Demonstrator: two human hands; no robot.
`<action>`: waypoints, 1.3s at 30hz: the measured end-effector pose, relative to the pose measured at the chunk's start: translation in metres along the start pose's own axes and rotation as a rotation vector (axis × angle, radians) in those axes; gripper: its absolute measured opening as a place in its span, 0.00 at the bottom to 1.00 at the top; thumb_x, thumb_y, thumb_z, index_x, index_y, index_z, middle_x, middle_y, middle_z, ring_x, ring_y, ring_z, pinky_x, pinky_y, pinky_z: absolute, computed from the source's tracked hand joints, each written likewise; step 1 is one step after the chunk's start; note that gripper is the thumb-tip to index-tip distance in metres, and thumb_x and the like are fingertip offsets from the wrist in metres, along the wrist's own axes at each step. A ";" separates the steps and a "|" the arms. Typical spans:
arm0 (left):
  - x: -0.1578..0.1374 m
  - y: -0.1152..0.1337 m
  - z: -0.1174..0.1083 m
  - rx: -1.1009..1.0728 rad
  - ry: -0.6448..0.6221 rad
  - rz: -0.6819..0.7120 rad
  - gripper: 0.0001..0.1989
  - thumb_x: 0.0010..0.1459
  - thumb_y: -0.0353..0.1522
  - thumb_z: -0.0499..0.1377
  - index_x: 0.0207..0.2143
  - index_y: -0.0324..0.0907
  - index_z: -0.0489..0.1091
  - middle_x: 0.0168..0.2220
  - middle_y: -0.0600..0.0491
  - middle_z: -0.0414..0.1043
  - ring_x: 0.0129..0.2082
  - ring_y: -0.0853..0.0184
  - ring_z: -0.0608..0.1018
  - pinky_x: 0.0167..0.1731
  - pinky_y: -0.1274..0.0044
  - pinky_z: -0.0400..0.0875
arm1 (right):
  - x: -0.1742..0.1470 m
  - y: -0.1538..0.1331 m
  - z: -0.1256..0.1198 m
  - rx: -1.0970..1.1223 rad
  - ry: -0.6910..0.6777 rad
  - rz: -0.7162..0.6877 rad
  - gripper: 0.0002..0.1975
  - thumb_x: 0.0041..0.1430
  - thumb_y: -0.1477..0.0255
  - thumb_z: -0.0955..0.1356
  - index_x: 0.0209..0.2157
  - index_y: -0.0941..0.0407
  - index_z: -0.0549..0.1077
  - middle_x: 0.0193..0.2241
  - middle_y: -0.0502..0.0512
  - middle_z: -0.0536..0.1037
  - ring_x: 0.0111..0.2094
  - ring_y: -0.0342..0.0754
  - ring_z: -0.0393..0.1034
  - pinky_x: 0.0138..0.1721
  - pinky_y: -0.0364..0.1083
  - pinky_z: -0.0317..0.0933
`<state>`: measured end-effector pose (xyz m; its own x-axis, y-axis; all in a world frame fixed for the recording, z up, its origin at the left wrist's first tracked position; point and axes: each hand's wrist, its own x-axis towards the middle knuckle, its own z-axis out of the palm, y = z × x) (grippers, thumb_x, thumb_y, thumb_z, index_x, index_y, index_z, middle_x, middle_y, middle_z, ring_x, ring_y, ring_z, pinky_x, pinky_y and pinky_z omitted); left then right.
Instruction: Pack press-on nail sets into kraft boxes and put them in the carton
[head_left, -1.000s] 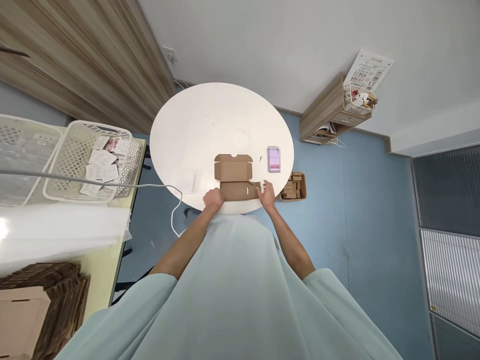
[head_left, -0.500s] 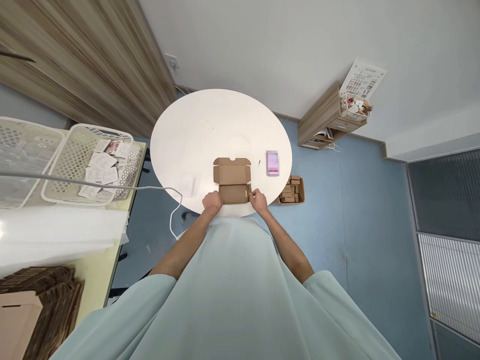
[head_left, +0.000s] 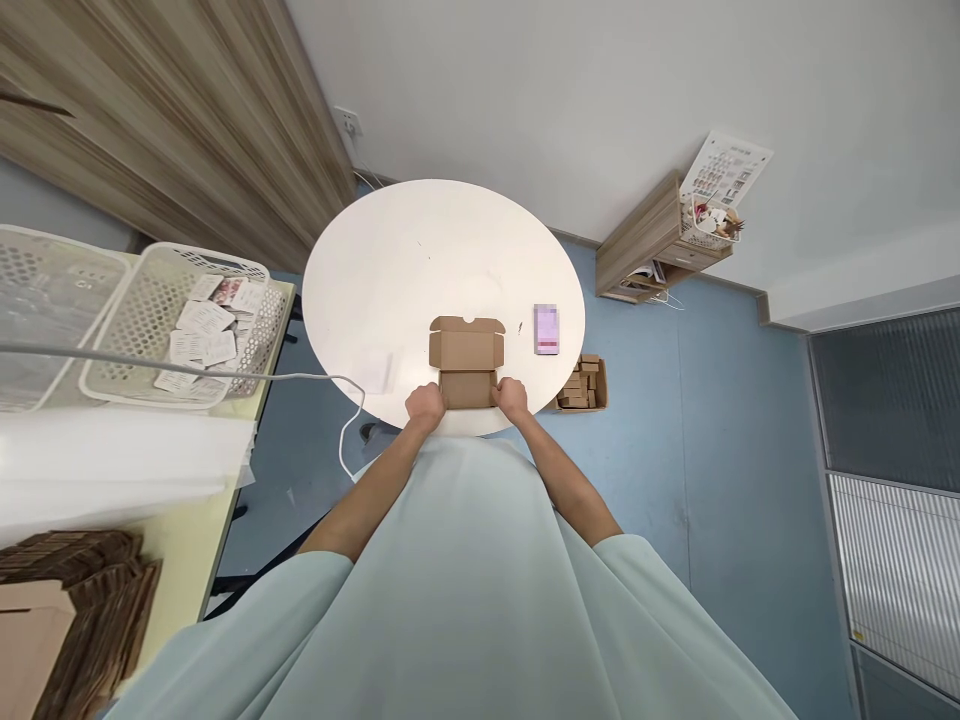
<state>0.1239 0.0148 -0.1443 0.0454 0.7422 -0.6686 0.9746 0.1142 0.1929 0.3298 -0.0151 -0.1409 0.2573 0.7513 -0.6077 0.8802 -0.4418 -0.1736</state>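
A brown cardboard box lies near the front edge of the white oval table, its lid folded back flat and away from me. My left hand is closed at the box's left wall. At the right wall, my right hand is closed too, its thumb side against the cardboard. Beyond the fingers, the box's inside appears bare. To the right of the box lies a purple-pink packet, blurred in the picture.
On the left side table, a white basket holds white cards, and a stack of folded cardboard lies nearer. A carton of small boxes stands on the floor at right. A white cable crosses to the table's left edge.
My right hand has shifted slightly left and inward against the box's right wall. The left hand keeps its place, and the view has tilted a little.
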 end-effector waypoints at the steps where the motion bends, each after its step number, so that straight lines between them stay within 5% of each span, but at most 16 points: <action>1: -0.001 0.000 0.000 -0.001 0.000 0.006 0.15 0.68 0.31 0.55 0.50 0.35 0.78 0.50 0.33 0.82 0.51 0.47 0.84 0.44 0.67 0.77 | 0.000 -0.002 0.001 -0.012 0.005 0.007 0.10 0.74 0.72 0.67 0.40 0.58 0.80 0.42 0.65 0.85 0.45 0.55 0.81 0.40 0.45 0.64; 9: -0.003 0.006 0.004 -0.044 0.038 0.063 0.16 0.68 0.26 0.53 0.51 0.34 0.77 0.49 0.32 0.81 0.52 0.45 0.84 0.45 0.66 0.75 | 0.003 -0.003 -0.001 -0.094 0.020 0.027 0.12 0.74 0.73 0.65 0.48 0.60 0.80 0.48 0.68 0.84 0.50 0.57 0.80 0.42 0.46 0.66; 14: -0.007 0.007 0.004 -0.133 0.101 0.154 0.19 0.75 0.39 0.51 0.53 0.35 0.75 0.51 0.32 0.79 0.53 0.43 0.82 0.47 0.64 0.76 | 0.006 0.014 -0.014 -0.083 0.056 0.078 0.13 0.76 0.63 0.67 0.46 0.58 0.79 0.47 0.67 0.85 0.50 0.58 0.80 0.45 0.48 0.68; 17: -0.003 -0.007 -0.005 -0.238 0.212 0.098 0.23 0.77 0.43 0.49 0.58 0.34 0.72 0.57 0.31 0.75 0.52 0.44 0.82 0.48 0.62 0.77 | 0.004 0.022 -0.021 -0.054 0.111 0.114 0.18 0.76 0.57 0.67 0.46 0.56 0.80 0.47 0.67 0.85 0.51 0.59 0.80 0.47 0.48 0.68; 24: 0.034 -0.070 -0.038 -0.443 0.431 -0.177 0.29 0.68 0.32 0.61 0.68 0.30 0.62 0.67 0.26 0.62 0.62 0.41 0.76 0.58 0.58 0.76 | -0.016 0.024 -0.020 0.040 0.190 0.172 0.16 0.76 0.58 0.67 0.42 0.54 0.80 0.44 0.62 0.87 0.47 0.56 0.81 0.44 0.47 0.67; 30: 0.055 -0.104 -0.049 -0.512 0.326 -0.306 0.38 0.65 0.40 0.68 0.68 0.29 0.59 0.64 0.22 0.65 0.63 0.33 0.76 0.55 0.49 0.79 | -0.033 0.010 -0.012 0.103 0.194 0.207 0.14 0.75 0.60 0.68 0.39 0.54 0.80 0.42 0.60 0.87 0.44 0.54 0.81 0.40 0.45 0.65; 39: 0.054 -0.113 -0.052 -0.438 0.231 -0.261 0.38 0.59 0.39 0.71 0.65 0.35 0.61 0.64 0.27 0.68 0.58 0.39 0.80 0.51 0.57 0.81 | -0.048 -0.028 -0.010 0.172 0.242 0.222 0.13 0.74 0.62 0.68 0.37 0.54 0.78 0.40 0.57 0.86 0.40 0.52 0.80 0.37 0.44 0.63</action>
<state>0.0051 0.0760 -0.1650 -0.2825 0.7727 -0.5685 0.7628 0.5403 0.3553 0.2969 -0.0340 -0.0989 0.5393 0.7132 -0.4478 0.7176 -0.6675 -0.1988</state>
